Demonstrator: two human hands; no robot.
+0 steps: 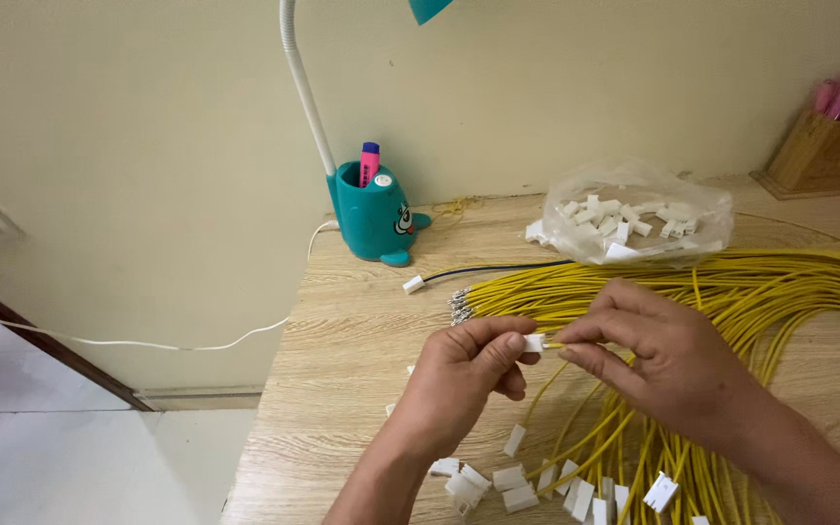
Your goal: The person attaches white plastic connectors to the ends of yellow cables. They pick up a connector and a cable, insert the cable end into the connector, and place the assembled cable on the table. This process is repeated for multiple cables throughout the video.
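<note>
My left hand (464, 379) pinches a small white plastic connector (534, 342) between thumb and forefinger above the wooden desk (342, 360). My right hand (668, 365) grips a yellow wire (553, 346) whose end meets the connector. Under and behind both hands lies a thick bundle of yellow wires (731, 287) with bare metal tips (461, 304) pointing left. Several finished wires with white connectors (576, 491) lie at the near edge.
A clear plastic bag of white connectors (634, 214) sits at the back of the desk. A teal desk lamp base (373, 214) holds a pink marker. A dark wire with a white plug (414, 284) lies nearby. A wooden pen holder (819, 151) stands far right.
</note>
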